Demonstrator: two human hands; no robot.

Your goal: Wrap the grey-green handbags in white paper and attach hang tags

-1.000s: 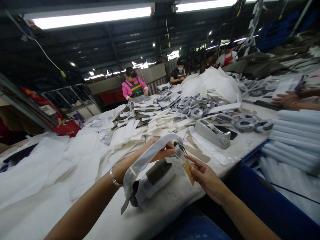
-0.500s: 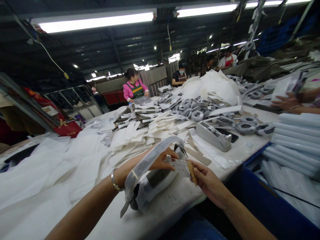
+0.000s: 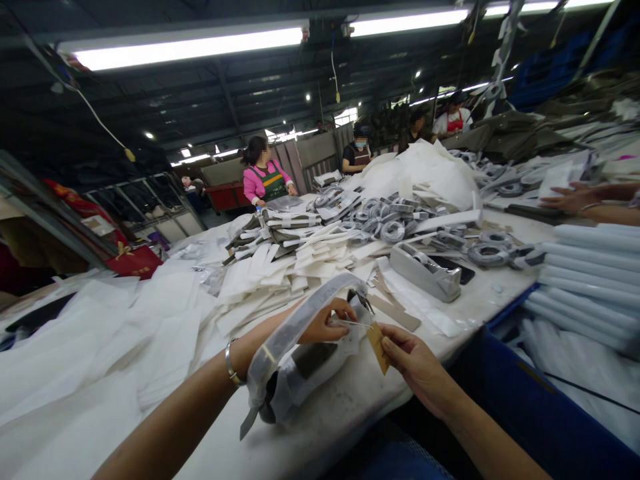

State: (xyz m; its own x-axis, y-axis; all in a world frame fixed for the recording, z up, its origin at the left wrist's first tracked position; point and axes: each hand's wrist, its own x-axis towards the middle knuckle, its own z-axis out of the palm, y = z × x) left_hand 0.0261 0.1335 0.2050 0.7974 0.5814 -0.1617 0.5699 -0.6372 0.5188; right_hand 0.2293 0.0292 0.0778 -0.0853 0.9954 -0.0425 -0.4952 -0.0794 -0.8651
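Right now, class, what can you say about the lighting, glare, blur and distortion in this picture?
Head view: strip lights glare white under a dark ceiling; head view: glints on the tape dispenser and bracelet; head view: the brown tag is too soft to show any print; head view: the forearms look stretched toward the bottom edge.

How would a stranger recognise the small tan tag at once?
At the near edge of the large white table, find the person's right hand. It pinches the small flat tan tag, its brownish colour unlike the dark bundle in whitish wrapping.
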